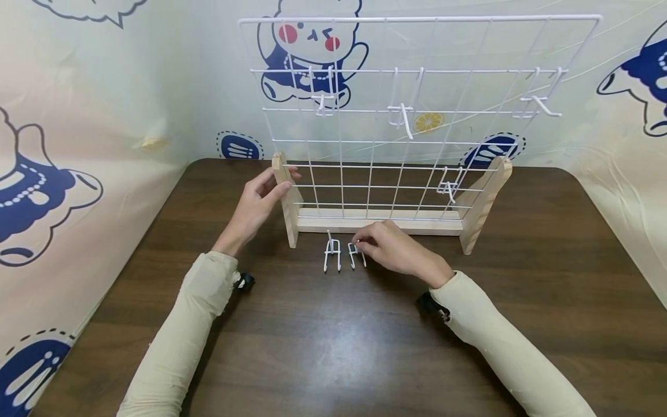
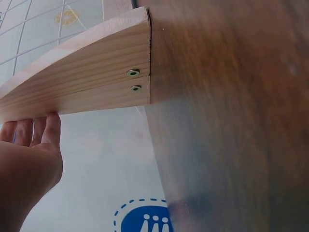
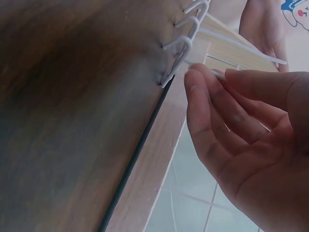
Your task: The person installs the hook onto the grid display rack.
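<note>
A white wire grid rack [image 1: 371,167] stands on a wooden base with two wooden side panels. My left hand [image 1: 256,200] grips the left side panel [image 1: 288,214], thumb on the near side; in the left wrist view its fingers [image 2: 52,128] reach behind the panel's edge. In front of the base, my right hand [image 1: 391,246] pinches a white wire hook [image 1: 352,250] between thumb and fingertips, its two prongs pointing down toward the table. Just left of it, a second white hook [image 1: 332,252] sits on the tabletop. The right wrist view shows the hooks' bent ends [image 3: 178,46] beside the fingertips.
Three white hooks hang along the upper grid, one at the middle [image 1: 401,113], and another hook [image 1: 447,188] hangs low on the right. The dark brown table [image 1: 333,347] meets a printed cloth backdrop [image 1: 172,104]. The right side panel [image 1: 482,208] slants outward.
</note>
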`<state>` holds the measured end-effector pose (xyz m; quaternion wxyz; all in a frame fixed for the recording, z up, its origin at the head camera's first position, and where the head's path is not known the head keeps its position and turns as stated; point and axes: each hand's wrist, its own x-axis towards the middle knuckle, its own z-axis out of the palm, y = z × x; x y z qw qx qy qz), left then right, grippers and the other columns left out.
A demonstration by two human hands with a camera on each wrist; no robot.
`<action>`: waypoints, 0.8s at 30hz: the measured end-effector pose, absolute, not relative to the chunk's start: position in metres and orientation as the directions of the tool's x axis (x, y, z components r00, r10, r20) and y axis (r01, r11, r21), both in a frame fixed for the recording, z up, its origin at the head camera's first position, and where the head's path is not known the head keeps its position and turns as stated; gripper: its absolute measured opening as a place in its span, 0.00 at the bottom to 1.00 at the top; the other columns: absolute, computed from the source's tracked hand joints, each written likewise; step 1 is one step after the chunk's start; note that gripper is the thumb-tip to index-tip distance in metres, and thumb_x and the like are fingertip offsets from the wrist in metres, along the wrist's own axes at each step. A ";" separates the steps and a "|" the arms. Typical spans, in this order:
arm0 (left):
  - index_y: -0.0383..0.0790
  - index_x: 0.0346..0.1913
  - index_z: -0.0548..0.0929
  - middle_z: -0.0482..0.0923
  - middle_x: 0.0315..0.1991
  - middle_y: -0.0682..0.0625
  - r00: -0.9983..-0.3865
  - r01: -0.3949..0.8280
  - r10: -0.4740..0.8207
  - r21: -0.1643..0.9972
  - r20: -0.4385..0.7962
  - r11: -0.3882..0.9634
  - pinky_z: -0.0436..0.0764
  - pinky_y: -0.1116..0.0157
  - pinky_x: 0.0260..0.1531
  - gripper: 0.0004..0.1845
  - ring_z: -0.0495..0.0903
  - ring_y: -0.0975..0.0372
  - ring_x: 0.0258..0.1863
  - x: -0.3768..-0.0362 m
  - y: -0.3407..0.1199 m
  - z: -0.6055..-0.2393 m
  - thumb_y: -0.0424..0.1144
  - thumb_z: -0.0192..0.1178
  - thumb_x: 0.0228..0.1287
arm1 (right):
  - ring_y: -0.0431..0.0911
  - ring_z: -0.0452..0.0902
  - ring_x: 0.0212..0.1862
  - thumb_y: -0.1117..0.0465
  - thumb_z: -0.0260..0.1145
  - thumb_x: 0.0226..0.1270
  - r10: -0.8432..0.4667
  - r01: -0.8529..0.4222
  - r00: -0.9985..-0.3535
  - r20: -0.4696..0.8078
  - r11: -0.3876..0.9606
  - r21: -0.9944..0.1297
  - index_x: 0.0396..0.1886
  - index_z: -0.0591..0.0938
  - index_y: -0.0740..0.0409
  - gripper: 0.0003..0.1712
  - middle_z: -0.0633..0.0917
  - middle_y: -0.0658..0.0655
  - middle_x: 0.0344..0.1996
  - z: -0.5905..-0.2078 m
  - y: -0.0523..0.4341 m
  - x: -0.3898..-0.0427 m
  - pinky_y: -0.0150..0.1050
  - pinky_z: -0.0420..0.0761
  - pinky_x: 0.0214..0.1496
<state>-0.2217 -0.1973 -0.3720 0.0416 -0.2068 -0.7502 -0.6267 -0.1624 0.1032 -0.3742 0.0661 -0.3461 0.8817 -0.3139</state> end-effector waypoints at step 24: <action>0.39 0.63 0.77 0.80 0.57 0.44 -0.908 0.373 0.251 0.921 0.336 0.115 0.76 0.62 0.56 0.19 0.76 0.52 0.59 -0.224 -0.197 -0.375 0.42 0.57 0.74 | 0.39 0.68 0.23 0.62 0.67 0.70 -0.647 -0.545 -0.758 0.084 0.558 -0.626 0.30 0.88 0.58 0.08 0.83 0.49 0.23 -0.372 0.111 -0.167 0.35 0.71 0.28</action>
